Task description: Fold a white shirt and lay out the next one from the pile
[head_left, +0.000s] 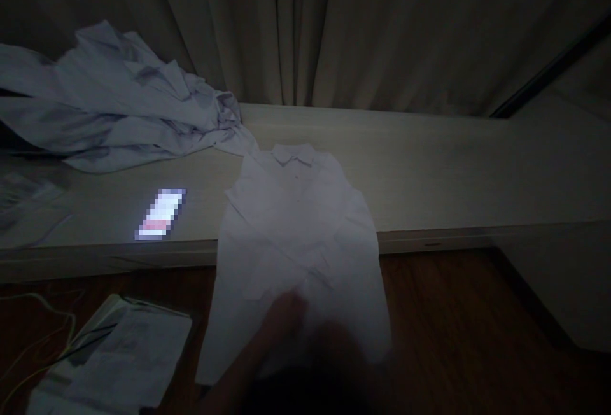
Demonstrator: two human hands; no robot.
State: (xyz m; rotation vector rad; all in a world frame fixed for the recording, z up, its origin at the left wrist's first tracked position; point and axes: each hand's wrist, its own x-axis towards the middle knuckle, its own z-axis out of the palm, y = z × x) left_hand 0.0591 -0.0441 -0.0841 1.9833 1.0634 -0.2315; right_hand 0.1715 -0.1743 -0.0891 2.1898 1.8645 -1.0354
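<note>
A white collared shirt (296, 224) lies front side up, its collar on the pale ledge and its lower part draped over the front edge towards me. The sleeves are folded in across its front. My left hand (286, 313) is over the lower middle of the shirt, its fingers looking curled together; whatever is in them, if anything, is hidden. Just right of it and lower, my right hand (337, 342) is dark and smeared by motion, so its fingers cannot be made out. It is also over the shirt's lower part.
Crumpled white cloth (143, 109) is heaped on the ledge (429, 173) at the left. A lit phone (161, 214), pixelated, lies in front of it. Clear plastic (28, 198) is at far left. Papers (128, 351) and cables (71, 326) lie lower left. Curtains (382, 33) hang behind.
</note>
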